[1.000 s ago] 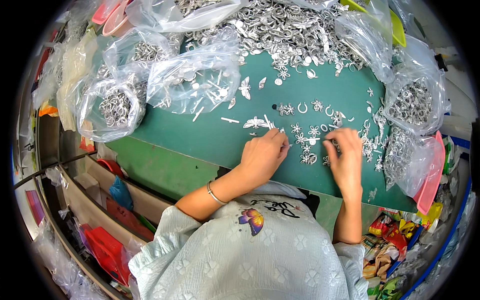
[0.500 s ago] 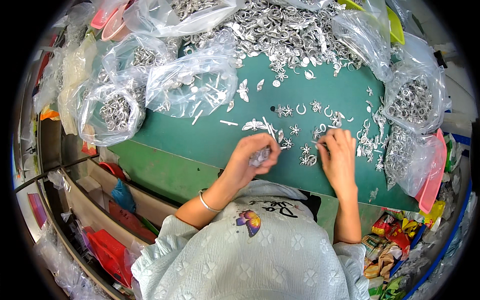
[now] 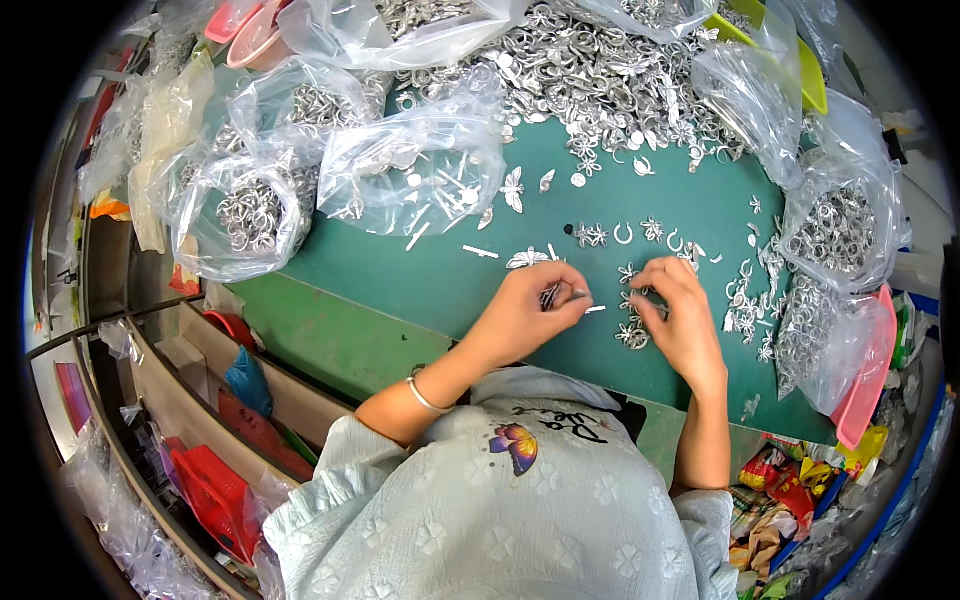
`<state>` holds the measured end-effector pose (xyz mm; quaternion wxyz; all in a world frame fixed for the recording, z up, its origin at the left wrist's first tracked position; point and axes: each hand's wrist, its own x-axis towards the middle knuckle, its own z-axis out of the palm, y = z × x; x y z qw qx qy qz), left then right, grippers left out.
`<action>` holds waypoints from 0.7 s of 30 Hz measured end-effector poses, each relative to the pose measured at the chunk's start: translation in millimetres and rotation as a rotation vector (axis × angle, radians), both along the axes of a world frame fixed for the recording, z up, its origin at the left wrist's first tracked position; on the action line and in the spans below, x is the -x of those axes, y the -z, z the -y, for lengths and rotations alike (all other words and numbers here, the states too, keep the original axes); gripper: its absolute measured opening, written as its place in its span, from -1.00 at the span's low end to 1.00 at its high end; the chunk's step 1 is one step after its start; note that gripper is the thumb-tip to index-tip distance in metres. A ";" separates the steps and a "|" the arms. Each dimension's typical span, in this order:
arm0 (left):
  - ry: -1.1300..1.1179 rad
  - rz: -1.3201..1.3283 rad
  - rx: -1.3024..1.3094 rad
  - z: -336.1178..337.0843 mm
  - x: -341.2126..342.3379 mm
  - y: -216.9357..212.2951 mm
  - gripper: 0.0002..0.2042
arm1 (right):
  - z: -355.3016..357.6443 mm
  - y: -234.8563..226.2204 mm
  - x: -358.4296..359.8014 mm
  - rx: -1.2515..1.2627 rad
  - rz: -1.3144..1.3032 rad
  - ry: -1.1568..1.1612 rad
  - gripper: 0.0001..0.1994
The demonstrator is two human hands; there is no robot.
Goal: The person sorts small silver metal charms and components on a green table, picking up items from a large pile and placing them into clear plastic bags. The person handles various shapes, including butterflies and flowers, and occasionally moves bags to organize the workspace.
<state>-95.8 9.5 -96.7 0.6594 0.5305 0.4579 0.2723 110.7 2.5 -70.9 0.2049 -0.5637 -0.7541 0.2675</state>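
Observation:
My left hand (image 3: 525,312) rests on the green table (image 3: 430,280) with its fingers closed on a bunch of thin silver metal pins (image 3: 553,294). My right hand (image 3: 680,320) lies just to the right, fingers curled over small silver flower-shaped pieces (image 3: 632,335); whether it grips one I cannot tell. More silver flower and ring pieces (image 3: 650,232) lie scattered just beyond both hands. A single silver pin (image 3: 480,252) lies left of them.
A big heap of silver metal parts (image 3: 600,80) fills the far side. Clear plastic bags of parts (image 3: 250,210) sit at the left, others (image 3: 835,230) at the right. A pink tray (image 3: 865,380) lies at the right edge, red items (image 3: 215,495) below the table.
My left hand lifted with the pins in it, then came back down onto the table close to my right hand. My right hand shifted slightly left over the flower pieces.

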 end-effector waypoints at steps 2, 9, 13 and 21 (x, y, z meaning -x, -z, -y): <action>-0.026 0.471 0.430 0.9 5.8 -1.6 -0.88 | -12.9 7.0 6.4 0.010 -0.160 0.068 -0.85; -0.290 0.939 0.840 17.5 10.0 12.3 -0.72 | -86.7 31.7 72.4 -0.402 -0.049 -0.012 -0.83; -0.325 0.954 0.869 20.3 16.5 -2.5 -0.76 | -99.2 43.4 73.8 -0.244 0.030 -0.008 -0.85; -0.764 0.718 0.959 9.4 17.6 -30.2 -0.76 | -64.3 -7.3 83.3 0.361 -0.290 -0.275 -0.84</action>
